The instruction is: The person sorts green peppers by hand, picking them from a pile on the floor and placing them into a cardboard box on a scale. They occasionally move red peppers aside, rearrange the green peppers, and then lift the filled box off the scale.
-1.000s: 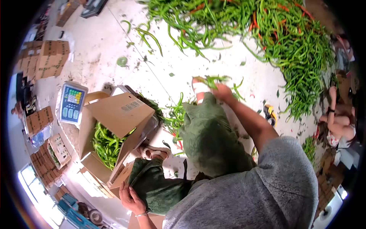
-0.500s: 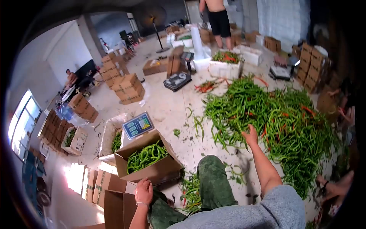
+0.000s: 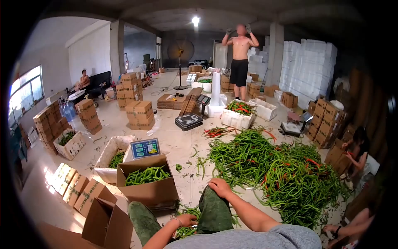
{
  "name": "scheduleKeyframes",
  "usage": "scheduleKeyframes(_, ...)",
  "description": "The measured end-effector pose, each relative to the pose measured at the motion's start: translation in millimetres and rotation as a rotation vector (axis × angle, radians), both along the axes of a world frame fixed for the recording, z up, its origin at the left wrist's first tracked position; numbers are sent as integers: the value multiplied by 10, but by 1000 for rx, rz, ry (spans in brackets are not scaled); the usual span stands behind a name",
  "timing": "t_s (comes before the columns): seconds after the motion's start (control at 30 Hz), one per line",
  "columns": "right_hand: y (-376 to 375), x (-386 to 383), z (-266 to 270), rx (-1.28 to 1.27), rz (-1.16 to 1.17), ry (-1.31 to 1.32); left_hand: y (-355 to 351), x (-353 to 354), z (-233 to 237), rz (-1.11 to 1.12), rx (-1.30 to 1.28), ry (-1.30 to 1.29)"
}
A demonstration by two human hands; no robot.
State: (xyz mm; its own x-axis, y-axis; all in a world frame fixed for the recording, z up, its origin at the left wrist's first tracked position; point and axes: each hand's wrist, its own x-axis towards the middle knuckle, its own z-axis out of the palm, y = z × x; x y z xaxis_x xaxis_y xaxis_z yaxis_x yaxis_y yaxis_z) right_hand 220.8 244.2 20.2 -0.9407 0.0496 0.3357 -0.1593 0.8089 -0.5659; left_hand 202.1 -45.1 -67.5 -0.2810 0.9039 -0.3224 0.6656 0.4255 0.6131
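My right hand (image 3: 219, 187) lies over my right knee, its fingers laid on the green trouser leg and holding nothing. Between my legs, my left hand (image 3: 186, 220) is down at a small heap of green chili peppers (image 3: 182, 233); its fingertips are too small and partly hidden to read. In front of my left knee, an open cardboard box (image 3: 147, 191) with green chili peppers (image 3: 147, 176) inside stands by a scale display (image 3: 145, 148). A big pile of green chili peppers (image 3: 273, 170), with some red ones mixed in, spreads over the floor to my right.
At my left stands an open cardboard box (image 3: 107, 222) beside closed cartons (image 3: 76, 189). Behind the scale display is a white foam box (image 3: 108, 159). Ahead are a black platform scale (image 3: 188, 121) and a standing person (image 3: 239, 62). Another person (image 3: 358, 153) sits at the right.
My right hand has come back from the pepper pile to my knee. My left hand has left the box's edge and moved down between my legs. The view has tilted up and levelled.
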Motion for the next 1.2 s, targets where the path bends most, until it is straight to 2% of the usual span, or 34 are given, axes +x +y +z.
scheduleKeyframes(0.03,-42,120,133,-185,12,18,70,92,-17,-43,-33,-234)
scheduleKeyframes(0.1,0,186,156,-182,35,46,111,137,-17,-117,9,-271)
scheduleKeyframes(0.13,26,219,159,-183,45,59,102,90,205,-97,66,-261)
scheduleKeyframes(0.17,44,234,175,-161,10,33,70,20,620,-76,120,-252)
scheduleKeyframes(0.23,38,244,166,-125,-54,-20,-102,-4,1623,263,250,-180)
scheduleKeyframes(0.27,58,230,115,-94,-96,-48,-195,43,2127,347,481,-89)
scheduleKeyframes(0.3,37,253,126,-101,-86,-7,-265,91,2556,375,758,-121)
scheduleKeyframes(0.33,9,286,151,-106,-76,34,-375,271,3149,328,998,-67)
scheduleKeyframes(0.37,-13,313,167,-112,-67,73,-531,449,3625,321,1146,155)
scheduleKeyframes(0.47,-49,321,189,-57,-75,103,-866,736,4446,-23,1807,453)
scheduleKeyframes(0.53,-81,316,203,-46,-65,128,-1088,909,4835,-223,2114,763)
scheduleKeyframes(0.63,-122,314,251,-7,-91,117,-1208,979,4890,-222,2155,986)
scheduleKeyframes(0.77,-100,266,215,-27,-76,109,-1276,1042,4878,-196,2134,1103)
scheduleKeyframes(1.2,-69,287,164,-30,-82,178,-1195,1051,4848,-192,2148,1158)
